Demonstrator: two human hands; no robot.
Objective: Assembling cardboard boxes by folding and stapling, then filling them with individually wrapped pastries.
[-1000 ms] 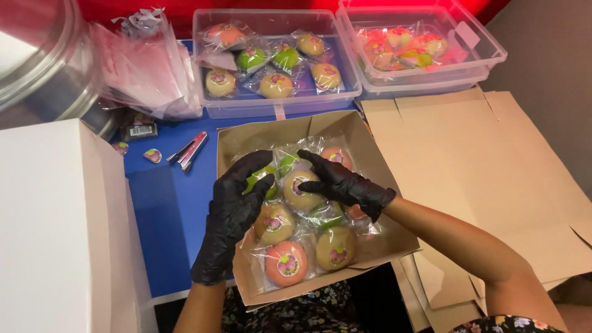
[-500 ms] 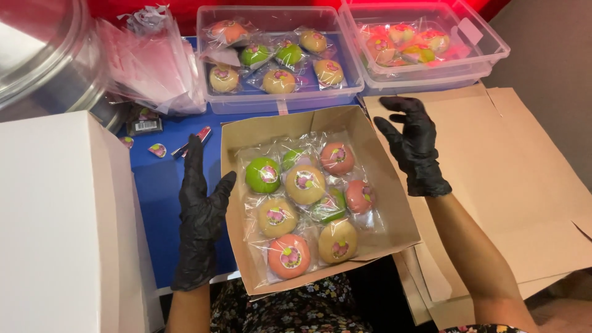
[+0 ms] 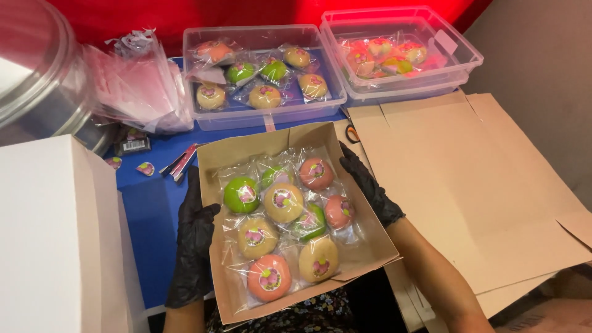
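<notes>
Both hands in black gloves, gripping one open cardboard box [image 3: 364, 237] by its side walls. Left hand [image 3: 194, 237] flat against outer left wall, fingers stretched up along it, not curled round anything; palm touching cardboard. Right hand [image 3: 368, 185] on the right wall, fingers lying along the top edge, thumb side hidden behind the wall, so how tightly it clamps cannot tell. Box sits at the near edge of the blue desk [image 3: 151, 203], tilted a bit, close to the person's body.

Inside the box: round cakes sealed in clear wrappers, each with a pink-green sticker. Green cake [image 3: 240, 195] upper left, pink cake [image 3: 316, 173] upper right, beige cake [image 3: 283, 203] in the middle, orange-pink cake [image 3: 269, 277] at near edge, more beige and green ones between, all touching or overlapping.

Behind the box: clear plastic tub [image 3: 203, 117] with more wrapped cakes, a second clear tub [image 3: 459, 58] to its right, stacked on another. Flat unfolded cardboard sheet [image 3: 468, 185] right of the box, just beside it. White box [image 3: 55, 234] at left. Pile of empty clear bags [image 3: 132, 92] and a metal pot [image 3: 37, 74] far left.
</notes>
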